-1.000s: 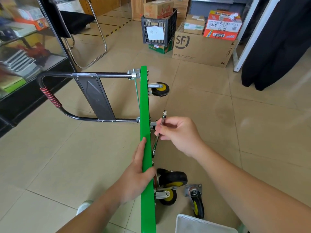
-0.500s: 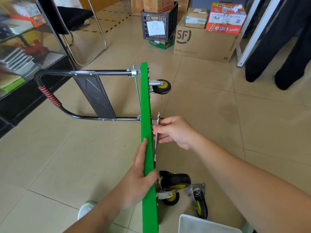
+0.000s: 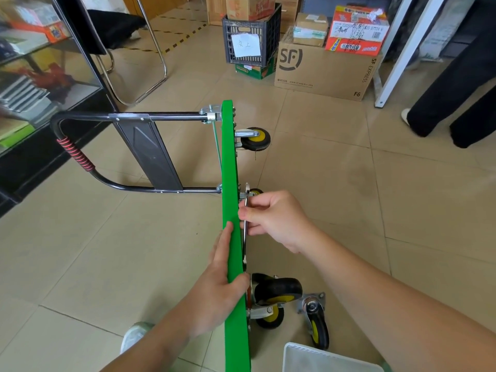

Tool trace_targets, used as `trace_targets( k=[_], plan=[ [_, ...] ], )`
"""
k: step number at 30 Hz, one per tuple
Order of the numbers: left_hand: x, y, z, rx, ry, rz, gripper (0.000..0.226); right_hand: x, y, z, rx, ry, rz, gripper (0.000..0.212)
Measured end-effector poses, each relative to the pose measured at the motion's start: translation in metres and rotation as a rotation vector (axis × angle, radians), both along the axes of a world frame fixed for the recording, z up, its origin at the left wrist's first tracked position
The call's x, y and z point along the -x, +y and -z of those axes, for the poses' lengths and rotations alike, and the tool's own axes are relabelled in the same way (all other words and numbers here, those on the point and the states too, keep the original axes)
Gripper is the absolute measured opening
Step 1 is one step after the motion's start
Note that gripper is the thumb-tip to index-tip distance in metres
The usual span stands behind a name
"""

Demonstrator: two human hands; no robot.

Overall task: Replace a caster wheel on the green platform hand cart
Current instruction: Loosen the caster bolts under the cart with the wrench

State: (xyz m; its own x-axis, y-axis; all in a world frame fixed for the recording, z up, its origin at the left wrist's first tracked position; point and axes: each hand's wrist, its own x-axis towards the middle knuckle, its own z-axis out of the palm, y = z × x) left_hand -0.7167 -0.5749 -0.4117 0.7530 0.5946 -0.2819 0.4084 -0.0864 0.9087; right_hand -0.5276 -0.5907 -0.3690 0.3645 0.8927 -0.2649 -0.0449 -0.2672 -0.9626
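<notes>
Wrench (image 3: 244,248) now lies flat along the cart (image 3: 229,170), pinched by right hand (image 3: 276,221).
Left hand (image 3: 214,291) grips cart; crate (image 3: 269,36) holds a box (image 3: 249,6).

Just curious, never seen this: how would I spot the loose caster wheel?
Find the green platform standing on edge on the tiled floor. By its near end, right of two mounted wheels, one caster lies alone on the tiles. Unlike them, it is attached to nothing.
</notes>
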Motion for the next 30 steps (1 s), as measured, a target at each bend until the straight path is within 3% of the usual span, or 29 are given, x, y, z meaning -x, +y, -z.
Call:
trace_targets(
  k=[11, 18, 30],
  plan=[
    [-0.001, -0.001, -0.001, -0.017, -0.004, -0.016, 0.092, 0.030, -0.063, -0.013, -0.170, -0.064, -0.067, 0.032],
    [0.000, -0.004, -0.006, -0.039, -0.007, -0.017, 0.093, 0.020, -0.055, -0.015, -0.283, -0.102, 0.124, 0.018],
    [0.003, 0.000, 0.001, -0.045, -0.002, -0.013, 0.093, -0.013, 0.001, -0.002, -0.056, 0.052, 0.053, 0.011]
  ],
)
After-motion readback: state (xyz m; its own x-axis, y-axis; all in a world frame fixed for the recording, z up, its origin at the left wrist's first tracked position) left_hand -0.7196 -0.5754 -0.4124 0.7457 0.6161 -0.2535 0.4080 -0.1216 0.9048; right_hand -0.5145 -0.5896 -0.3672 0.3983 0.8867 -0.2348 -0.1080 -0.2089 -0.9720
